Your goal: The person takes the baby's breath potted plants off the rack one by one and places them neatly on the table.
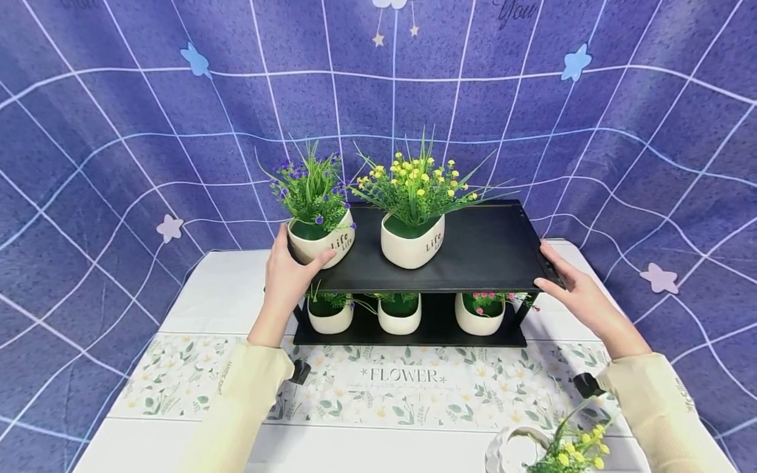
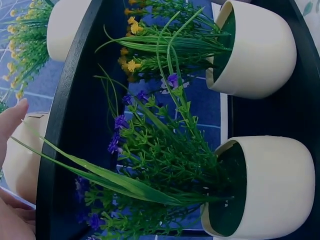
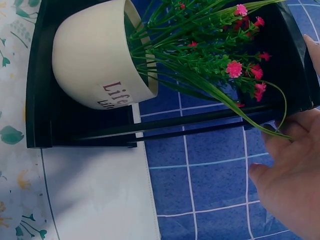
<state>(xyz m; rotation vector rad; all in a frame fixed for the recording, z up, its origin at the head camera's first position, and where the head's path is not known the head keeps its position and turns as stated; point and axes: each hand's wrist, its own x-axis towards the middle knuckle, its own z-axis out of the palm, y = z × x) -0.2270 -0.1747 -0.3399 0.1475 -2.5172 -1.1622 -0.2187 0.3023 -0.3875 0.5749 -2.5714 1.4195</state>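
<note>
On the top board of a black two-tier shelf, my left hand holds a white pot of purple flowers, thumb across its front and fingers round its left side. To its right stands a white pot of yellow flowers. My right hand grips the right end of the top board, thumb near the front corner. On the lower tier are three white pots: one with purple flowers, one with yellow flowers and one with pink flowers.
A floral runner marked FLOWER crosses the white table before the shelf. At the front right is a white ruffled container beside yellow artificial flowers. A blue gridded curtain hangs behind and at both sides.
</note>
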